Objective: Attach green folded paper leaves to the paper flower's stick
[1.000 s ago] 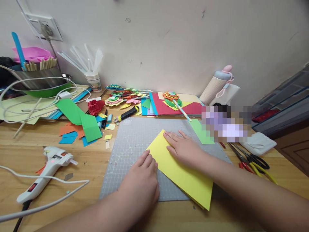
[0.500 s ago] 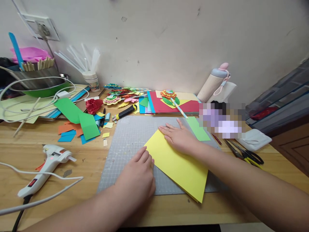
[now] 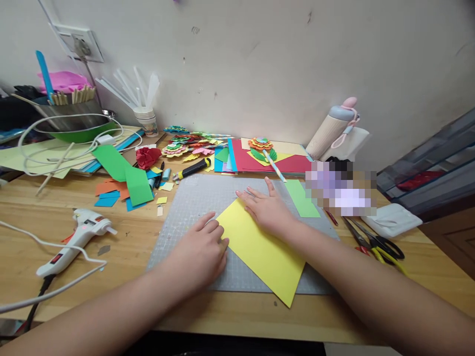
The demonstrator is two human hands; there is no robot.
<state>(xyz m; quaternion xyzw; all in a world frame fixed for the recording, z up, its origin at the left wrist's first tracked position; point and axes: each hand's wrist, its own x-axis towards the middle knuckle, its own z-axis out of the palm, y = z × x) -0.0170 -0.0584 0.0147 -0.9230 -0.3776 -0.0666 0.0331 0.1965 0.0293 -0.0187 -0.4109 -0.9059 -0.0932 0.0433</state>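
Observation:
A sheet of yellow paper (image 3: 265,252) lies slanted on the grey cutting mat (image 3: 193,190), its lower corner reaching past the mat's front edge. My right hand (image 3: 267,210) rests flat on the paper's upper part, fingers spread, the fingertips reaching over its upper edge. At the paper's left corner is my left hand (image 3: 202,249), its fingers bent and its thumb against the paper's edge; the undersides of these fingers are hidden. A light green paper strip (image 3: 302,199) lies beyond my right hand.
On the left lie a glue gun (image 3: 76,242) with its cord and green paper pieces (image 3: 139,185). A utility knife (image 3: 193,169) and paper flowers (image 3: 176,148) lie behind the mat. Scissors (image 3: 384,243) and a white packet (image 3: 391,220) are at right, below a leaning bottle (image 3: 328,131).
The two layers seen at the yellow paper's lower corner now appear as one. My left index finger has straightened somewhat. My right hand stays flat on the paper; the view has shifted slightly.

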